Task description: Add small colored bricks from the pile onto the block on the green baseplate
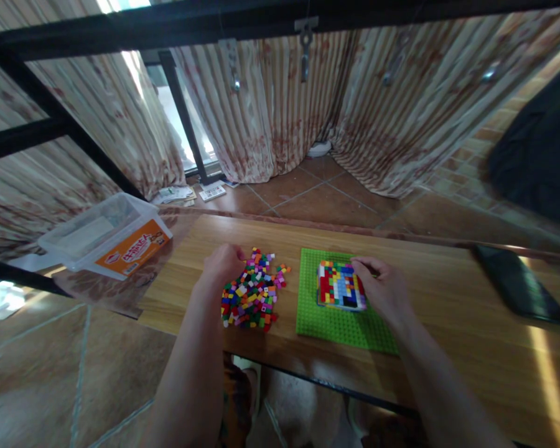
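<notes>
Many colours patch the rectangular brick build; whether left hand or right hand grips anything is unclear.

Studded baseplate, lower centre: lime green; brick build on it: multicolour patchwork; loose bricks: mixed brights; curtains up top: cream, reddish-brown stripes

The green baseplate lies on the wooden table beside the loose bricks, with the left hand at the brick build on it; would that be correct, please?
Not quite: in the head view, it is the right hand that is at the brick build. The green baseplate does lie on the wooden table beside the loose bricks.
</notes>
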The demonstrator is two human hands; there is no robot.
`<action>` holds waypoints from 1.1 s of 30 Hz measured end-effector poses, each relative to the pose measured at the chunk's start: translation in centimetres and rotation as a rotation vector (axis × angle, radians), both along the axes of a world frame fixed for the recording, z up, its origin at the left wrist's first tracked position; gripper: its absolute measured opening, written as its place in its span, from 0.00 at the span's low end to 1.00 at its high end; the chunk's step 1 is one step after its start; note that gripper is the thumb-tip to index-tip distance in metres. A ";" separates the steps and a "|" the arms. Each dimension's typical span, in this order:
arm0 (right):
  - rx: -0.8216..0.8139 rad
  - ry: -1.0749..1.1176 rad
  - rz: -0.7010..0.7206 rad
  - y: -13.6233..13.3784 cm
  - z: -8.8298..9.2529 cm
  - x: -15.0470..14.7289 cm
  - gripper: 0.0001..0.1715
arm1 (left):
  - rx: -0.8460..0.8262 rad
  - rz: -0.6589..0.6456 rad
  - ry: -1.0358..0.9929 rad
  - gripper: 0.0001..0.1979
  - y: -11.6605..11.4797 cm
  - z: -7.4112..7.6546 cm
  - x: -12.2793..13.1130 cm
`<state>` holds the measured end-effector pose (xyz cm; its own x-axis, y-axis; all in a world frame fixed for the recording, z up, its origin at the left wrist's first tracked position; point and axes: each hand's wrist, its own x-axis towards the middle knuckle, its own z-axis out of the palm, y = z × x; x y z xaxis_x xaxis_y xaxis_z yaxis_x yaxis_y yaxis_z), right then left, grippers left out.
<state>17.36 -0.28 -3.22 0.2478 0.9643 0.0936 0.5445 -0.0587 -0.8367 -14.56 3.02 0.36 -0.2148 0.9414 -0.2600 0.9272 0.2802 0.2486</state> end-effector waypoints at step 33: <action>0.371 0.113 0.222 -2.2 2.7 -4.5 0.10 | 0.107 0.198 -1.767 0.17 -3.5 1.9 13.2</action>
